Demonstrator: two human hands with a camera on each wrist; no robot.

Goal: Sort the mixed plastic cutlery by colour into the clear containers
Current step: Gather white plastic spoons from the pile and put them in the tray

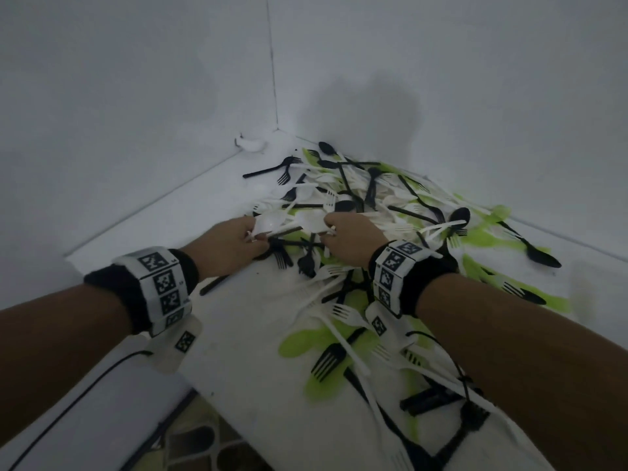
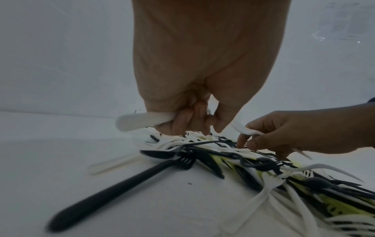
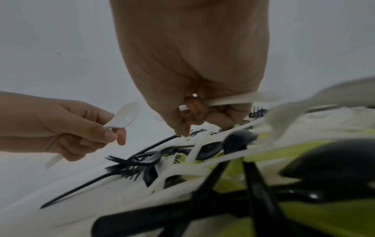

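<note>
Both hands hover over the near edge of the cutlery pile [image 1: 373,215] on the worktop [image 1: 238,334]. The left hand [image 1: 238,241] grips a white spoon [image 3: 126,116], handle pointing back toward the person; the right hand [image 1: 350,239] pinches white pieces [image 3: 233,99]. No containers show.

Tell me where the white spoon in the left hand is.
In the head view, the white spoon sits left of centre, gripped by the left hand above the cutlery pile.
</note>
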